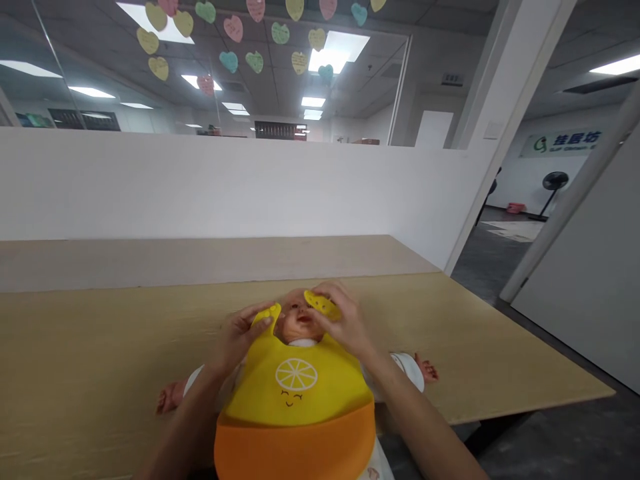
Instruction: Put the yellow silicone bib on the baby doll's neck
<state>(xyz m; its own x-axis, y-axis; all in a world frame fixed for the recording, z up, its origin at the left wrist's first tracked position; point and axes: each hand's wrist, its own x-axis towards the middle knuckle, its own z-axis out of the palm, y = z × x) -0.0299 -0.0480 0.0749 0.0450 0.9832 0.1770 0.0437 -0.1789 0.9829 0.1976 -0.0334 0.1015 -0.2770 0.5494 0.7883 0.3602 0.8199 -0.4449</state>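
A yellow silicone bib (297, 410) with an orange pocket lies over the chest of a baby doll (295, 328) on its back; its print shows a white citrus slice above a smiling face. The left hand (234, 340) pinches one neck strap, the right hand (347, 321) the holed other, partly covering the doll's head. Beneath is a pale wood-grain table (510, 353). Beyond stands a white half-wall (225, 187) under glass dotted with pastel heart-shaped paper notes (233, 28), their handwriting illegible. Through the right-hand doorway are a black standing fan (555, 181) and a sign (563, 143) with blue Chinese characters, apparently ending 居坊.
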